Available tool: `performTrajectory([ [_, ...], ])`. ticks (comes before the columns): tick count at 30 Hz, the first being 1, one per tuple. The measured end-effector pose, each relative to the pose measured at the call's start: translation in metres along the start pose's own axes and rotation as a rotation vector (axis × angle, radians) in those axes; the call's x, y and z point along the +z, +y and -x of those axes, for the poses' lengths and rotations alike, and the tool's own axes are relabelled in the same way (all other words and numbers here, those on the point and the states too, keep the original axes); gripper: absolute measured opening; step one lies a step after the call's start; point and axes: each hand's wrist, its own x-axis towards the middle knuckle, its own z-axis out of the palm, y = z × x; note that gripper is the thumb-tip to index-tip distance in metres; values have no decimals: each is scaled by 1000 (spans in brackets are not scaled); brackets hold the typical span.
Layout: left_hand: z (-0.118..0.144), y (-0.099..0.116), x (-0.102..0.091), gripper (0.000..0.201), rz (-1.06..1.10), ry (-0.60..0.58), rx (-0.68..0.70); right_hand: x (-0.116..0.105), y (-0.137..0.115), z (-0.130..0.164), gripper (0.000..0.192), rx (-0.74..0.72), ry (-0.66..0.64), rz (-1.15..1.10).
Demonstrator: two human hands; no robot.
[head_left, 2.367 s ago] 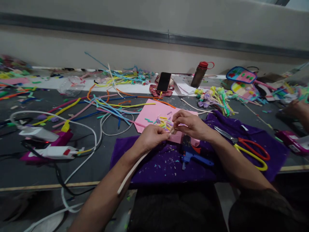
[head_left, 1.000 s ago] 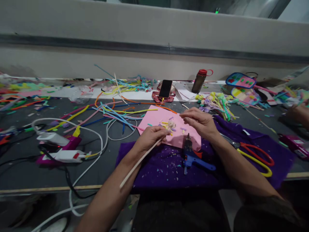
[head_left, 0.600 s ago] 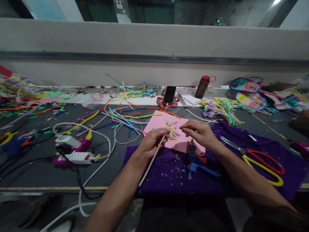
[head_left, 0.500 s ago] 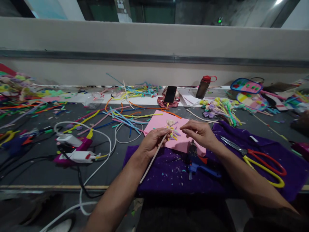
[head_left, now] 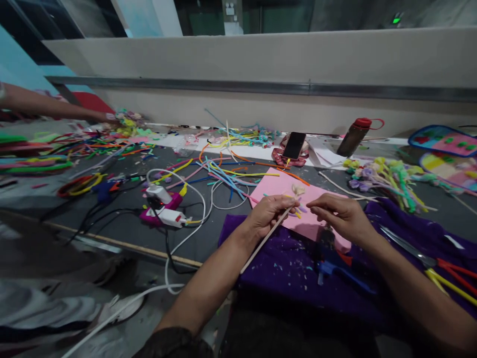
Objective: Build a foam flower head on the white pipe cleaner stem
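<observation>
the left hand point(head_left: 269, 215) pinches a thin cream stick point(head_left: 265, 240) near its upper end, above the pink foam sheet point(head_left: 298, 211). the stick's long axis runs diagonally, from a small cream bud point(head_left: 298, 189) at its tip over the sheet's far part, down and left toward the person's body. the right hand point(head_left: 341, 217), fingertips drawn together with nothing visibly between them, hovers just right of the bud, over the sheet's right side. a blue glue gun point(head_left: 331, 261) lies at the sheet's near edge.
</observation>
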Motion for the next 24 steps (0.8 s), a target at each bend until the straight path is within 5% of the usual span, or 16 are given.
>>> performTrajectory([
  [24,1,-3,1,26,-70,-12,3,4,-1,1,14,-29,-74,81],
])
